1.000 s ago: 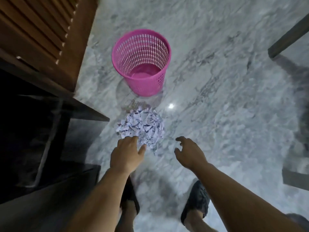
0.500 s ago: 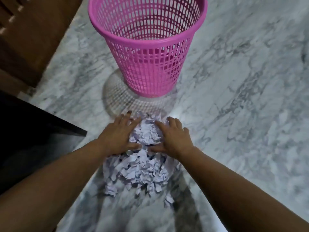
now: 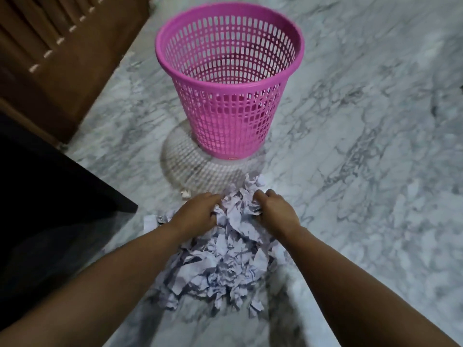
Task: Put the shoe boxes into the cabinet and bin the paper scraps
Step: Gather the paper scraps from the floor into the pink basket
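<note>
Two hands, left hand (image 3: pixel 198 212) and right hand (image 3: pixel 275 212), fingers curled into one heap of paper scraps (image 3: pixel 225 261) from either side, fingertips buried, one upright pink mesh bin (image 3: pixel 229 81) just beyond on marble floor (image 3: pixel 363 171), one stray scrap (image 3: pixel 185 194) near left hand, wooden cabinet (image 3: pixel 50 58) cut off at left edge

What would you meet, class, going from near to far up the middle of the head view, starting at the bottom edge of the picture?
Heap of paper scraps → the two hands, left hand and right hand, gripping its far end → pink mesh bin, standing upright on the marble floor.
</note>
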A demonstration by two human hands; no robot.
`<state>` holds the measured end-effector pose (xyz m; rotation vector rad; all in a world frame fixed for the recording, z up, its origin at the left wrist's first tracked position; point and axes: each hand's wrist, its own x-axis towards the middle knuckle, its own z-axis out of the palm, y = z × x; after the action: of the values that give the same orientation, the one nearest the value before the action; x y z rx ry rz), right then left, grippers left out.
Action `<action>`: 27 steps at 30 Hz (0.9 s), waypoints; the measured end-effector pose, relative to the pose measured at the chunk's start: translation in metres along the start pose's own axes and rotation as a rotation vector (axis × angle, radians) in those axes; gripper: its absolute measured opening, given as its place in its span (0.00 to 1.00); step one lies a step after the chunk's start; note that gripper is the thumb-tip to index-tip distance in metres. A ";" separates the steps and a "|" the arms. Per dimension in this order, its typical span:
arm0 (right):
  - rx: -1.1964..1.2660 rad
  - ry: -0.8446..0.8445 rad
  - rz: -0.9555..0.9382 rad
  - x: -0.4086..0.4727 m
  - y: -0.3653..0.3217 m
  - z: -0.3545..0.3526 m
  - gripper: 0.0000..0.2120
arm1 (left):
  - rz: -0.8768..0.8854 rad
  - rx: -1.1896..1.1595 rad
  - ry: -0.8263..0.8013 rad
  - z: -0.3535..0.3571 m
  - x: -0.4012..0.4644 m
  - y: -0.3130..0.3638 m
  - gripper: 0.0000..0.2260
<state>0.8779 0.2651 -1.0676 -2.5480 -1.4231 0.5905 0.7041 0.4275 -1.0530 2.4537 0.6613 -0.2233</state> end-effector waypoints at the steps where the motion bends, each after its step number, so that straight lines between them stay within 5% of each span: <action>1: 0.038 0.017 0.003 -0.001 0.003 -0.002 0.25 | 0.016 0.012 -0.003 -0.002 -0.002 0.001 0.21; 14: 0.725 0.166 0.151 -0.036 0.001 -0.053 0.08 | 0.103 -0.223 0.246 -0.028 -0.015 0.039 0.07; 21: 1.005 0.398 -0.100 -0.016 -0.043 -0.154 0.10 | 0.132 -0.582 0.546 -0.090 -0.002 0.097 0.10; 24: 0.983 0.500 -0.228 0.002 -0.063 -0.207 0.09 | 0.160 -0.592 0.736 -0.149 0.010 0.126 0.15; 27: 0.905 0.641 -0.243 0.040 -0.078 -0.259 0.06 | 0.181 -0.589 0.986 -0.220 0.045 0.146 0.08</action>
<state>0.9431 0.3528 -0.8166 -1.5970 -0.9039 0.2375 0.8188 0.4690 -0.8147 1.9007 0.7306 1.1495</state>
